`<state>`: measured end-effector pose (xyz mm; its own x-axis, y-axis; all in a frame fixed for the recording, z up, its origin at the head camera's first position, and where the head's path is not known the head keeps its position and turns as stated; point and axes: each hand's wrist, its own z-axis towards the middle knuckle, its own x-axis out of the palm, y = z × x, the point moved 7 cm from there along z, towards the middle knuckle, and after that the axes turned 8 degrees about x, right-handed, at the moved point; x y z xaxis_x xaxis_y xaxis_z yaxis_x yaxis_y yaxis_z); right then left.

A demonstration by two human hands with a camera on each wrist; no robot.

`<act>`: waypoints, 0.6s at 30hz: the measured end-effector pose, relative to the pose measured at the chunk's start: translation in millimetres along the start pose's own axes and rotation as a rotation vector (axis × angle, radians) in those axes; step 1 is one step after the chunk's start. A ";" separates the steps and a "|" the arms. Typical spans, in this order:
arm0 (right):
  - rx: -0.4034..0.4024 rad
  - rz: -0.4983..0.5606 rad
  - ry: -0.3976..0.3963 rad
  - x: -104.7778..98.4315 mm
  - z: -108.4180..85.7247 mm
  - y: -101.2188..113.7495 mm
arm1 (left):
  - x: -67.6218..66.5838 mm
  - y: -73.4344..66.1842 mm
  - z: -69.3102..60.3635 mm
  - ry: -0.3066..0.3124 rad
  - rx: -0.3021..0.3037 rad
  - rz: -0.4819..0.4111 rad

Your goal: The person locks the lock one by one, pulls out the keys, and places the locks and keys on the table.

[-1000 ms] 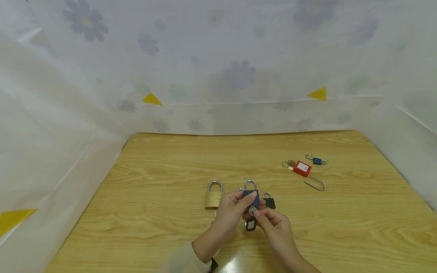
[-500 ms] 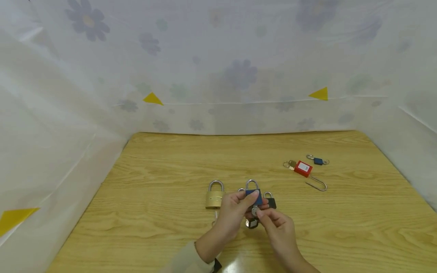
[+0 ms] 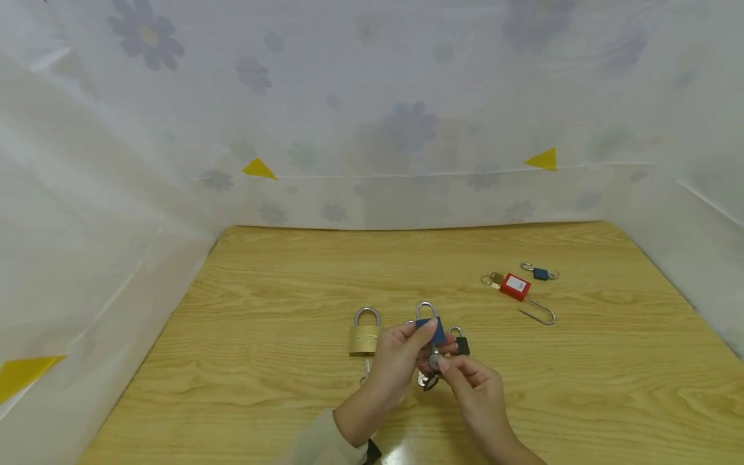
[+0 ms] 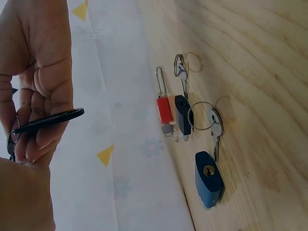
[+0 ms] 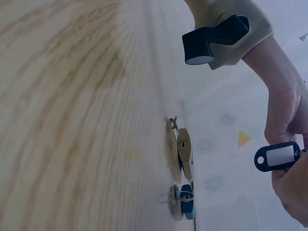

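In the head view, a blue padlock (image 3: 433, 331) is held up in my left hand (image 3: 391, 371), thumb across its front. Its silver shackle stands upward and looks closed. Below the body, my right hand (image 3: 479, 394) pinches the round head of a silver key (image 3: 434, 360), which points up at the padlock's underside; how deep it sits cannot be seen. A black key tag (image 3: 431, 383) hangs under the key. The right wrist view shows the tag's pale label (image 5: 280, 156). Fingers hide part of the padlock.
Behind the hands stand a brass padlock (image 3: 363, 340), a black padlock (image 3: 462, 345) and another blue padlock (image 4: 209, 179) with a key before it. Further right lie a red padlock (image 3: 515, 287) and a small blue padlock (image 3: 540, 274), both with shackles out. Patterned sheets border the wooden table (image 3: 279, 278).
The blue padlock has tipped slightly and risen a little in my left hand. The black tag has swung from facing the head camera to nearly edge-on. My right hand keeps its pinch.
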<state>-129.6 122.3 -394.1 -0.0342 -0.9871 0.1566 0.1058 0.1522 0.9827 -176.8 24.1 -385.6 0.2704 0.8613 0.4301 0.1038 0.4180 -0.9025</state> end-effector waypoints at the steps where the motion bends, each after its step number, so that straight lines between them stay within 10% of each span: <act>1: -0.004 -0.003 0.003 -0.3 -0.1 -0.1 | -0.4 0.9 0.5 -0.008 -0.011 -0.018; 11: 0.042 -0.084 -0.043 -12.6 0.8 -3.0 | -11.4 5.5 5.7 -0.107 -0.041 -0.052; 18: 0.190 -0.167 -0.183 -60.6 9.6 -10.7 | -26.3 10.2 4.4 -0.156 -0.065 0.014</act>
<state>-138.1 181.0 -413.2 -0.2160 -0.9763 -0.0107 -0.1039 0.0121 0.9945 -187.1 7.0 -406.1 0.1213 0.9035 0.4111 0.1643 0.3901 -0.9060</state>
